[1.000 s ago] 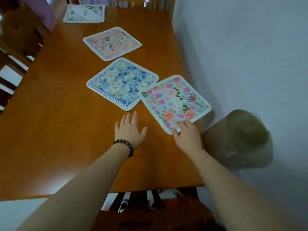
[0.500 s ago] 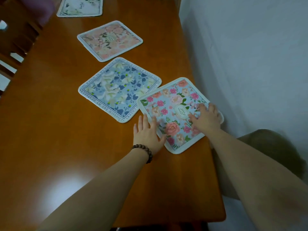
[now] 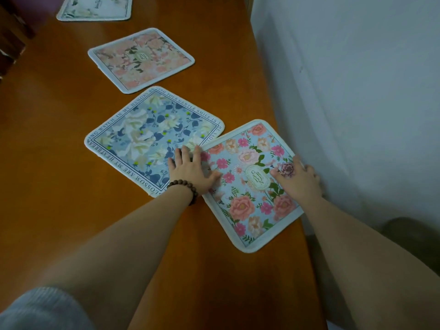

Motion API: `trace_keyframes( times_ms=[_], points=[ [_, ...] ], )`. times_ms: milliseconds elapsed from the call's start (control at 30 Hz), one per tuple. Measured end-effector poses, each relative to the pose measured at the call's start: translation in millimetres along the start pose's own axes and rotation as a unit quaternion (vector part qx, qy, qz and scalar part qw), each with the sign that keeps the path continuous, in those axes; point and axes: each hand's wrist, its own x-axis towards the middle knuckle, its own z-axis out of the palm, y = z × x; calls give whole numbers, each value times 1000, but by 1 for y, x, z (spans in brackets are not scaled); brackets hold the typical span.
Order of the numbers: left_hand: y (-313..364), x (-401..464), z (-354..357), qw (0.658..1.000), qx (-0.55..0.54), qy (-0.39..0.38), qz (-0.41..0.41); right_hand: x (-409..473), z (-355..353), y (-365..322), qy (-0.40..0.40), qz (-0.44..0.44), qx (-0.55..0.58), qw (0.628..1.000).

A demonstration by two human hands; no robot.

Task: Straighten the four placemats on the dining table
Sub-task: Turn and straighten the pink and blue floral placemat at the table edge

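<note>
Four floral placemats lie in a crooked row on the wooden dining table (image 3: pixel 59 198). Nearest is a pale blue mat with pink roses (image 3: pixel 247 206), skewed, its right corner at the table's edge by the wall. My left hand (image 3: pixel 190 171), with a bead bracelet on its wrist, lies flat with spread fingers over that mat's left edge and the corner of the blue-and-white flower mat (image 3: pixel 147 136). My right hand (image 3: pixel 297 179) presses flat on the rose mat's right side. Farther back lie a faded pink mat (image 3: pixel 140 60) and a white-green mat (image 3: pixel 95 8), cut off by the frame's top.
A white wall (image 3: pixel 357 91) runs close along the table's right edge. Dark wooden chair parts (image 3: pixel 12 36) show at the far left. A grey sleeve or garment (image 3: pixel 40 310) fills the bottom left corner. A dim rounded object (image 3: pixel 404 232) sits low by the wall.
Both hands have reached forward onto the rose mat. The left hand moved from bare table to the mat's left edge, the right hand from its near corner to its right side. The mat has turned slightly.
</note>
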Motion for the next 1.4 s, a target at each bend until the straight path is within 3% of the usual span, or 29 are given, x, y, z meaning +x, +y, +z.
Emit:
trace_keyframes(
  times_ms=[467,1067,1400],
  points=[
    [-33,-58,5,999,19,28,2,-58,15,-8,22,-24,-90,995],
    [-167,-202,1,993,7,0,-119,-181,87,-86,-18,-166,-142,976],
    [-216,-246,2,995,10,-63,-71,-247,117,-86,-25,-121,-127,984]
  ],
)
